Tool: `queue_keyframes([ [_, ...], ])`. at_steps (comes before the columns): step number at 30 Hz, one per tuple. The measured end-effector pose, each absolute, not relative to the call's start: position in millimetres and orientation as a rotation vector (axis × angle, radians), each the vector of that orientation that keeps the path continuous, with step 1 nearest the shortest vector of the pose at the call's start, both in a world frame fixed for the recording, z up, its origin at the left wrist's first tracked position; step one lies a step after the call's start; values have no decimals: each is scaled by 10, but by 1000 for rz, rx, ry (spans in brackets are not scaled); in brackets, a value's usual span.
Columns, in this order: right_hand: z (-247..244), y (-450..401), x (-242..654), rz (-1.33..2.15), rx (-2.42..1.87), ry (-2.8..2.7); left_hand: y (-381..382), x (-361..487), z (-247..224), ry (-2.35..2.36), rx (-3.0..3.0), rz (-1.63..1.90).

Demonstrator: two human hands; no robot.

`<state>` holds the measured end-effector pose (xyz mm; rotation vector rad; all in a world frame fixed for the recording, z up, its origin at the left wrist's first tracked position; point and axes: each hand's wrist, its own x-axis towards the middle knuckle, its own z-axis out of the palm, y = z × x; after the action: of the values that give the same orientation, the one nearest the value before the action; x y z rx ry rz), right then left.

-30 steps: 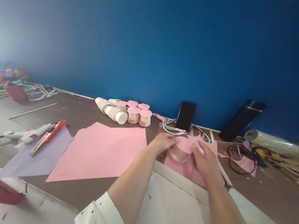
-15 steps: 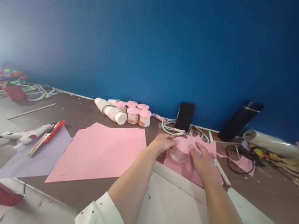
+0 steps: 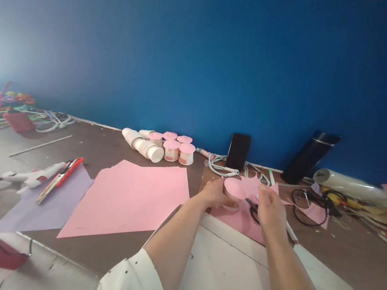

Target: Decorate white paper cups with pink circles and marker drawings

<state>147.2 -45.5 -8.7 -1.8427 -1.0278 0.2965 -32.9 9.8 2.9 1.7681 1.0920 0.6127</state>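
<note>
Between the left hand and the scissors, the covered cup is set; behind it, a phone is stood. Leftward, paper sheets are laid before nested cups (the utility knife farther left).

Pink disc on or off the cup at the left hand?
On: the pink disc covers the top of the paper cup, with the left hand at the cup's side.

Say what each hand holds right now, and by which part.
Left hand: the pink-topped paper cup, by its side, below the disc. Right hand: can't tell whether its fingertips pinch anything.
</note>
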Motion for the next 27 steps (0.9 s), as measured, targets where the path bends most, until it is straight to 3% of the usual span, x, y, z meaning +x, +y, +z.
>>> queue_keyframes([
  [4, -26, -469, 1453, 319, -1865, -990, 88, -262, -15, 1119, 1793, 673],
  [13, 50, -495, 1432, 314, -1828, -973, 43, -224, 107, 1168, 1987, 1208],
  [19, 42, -502, 1411, 330, -1802, -947, 74, -226, 56, 1128, 2096, 1325],
  [27, 138, -582, 1276, 444, -1390, -987, 115, -184, -15, 1043, 2178, 1486],
])
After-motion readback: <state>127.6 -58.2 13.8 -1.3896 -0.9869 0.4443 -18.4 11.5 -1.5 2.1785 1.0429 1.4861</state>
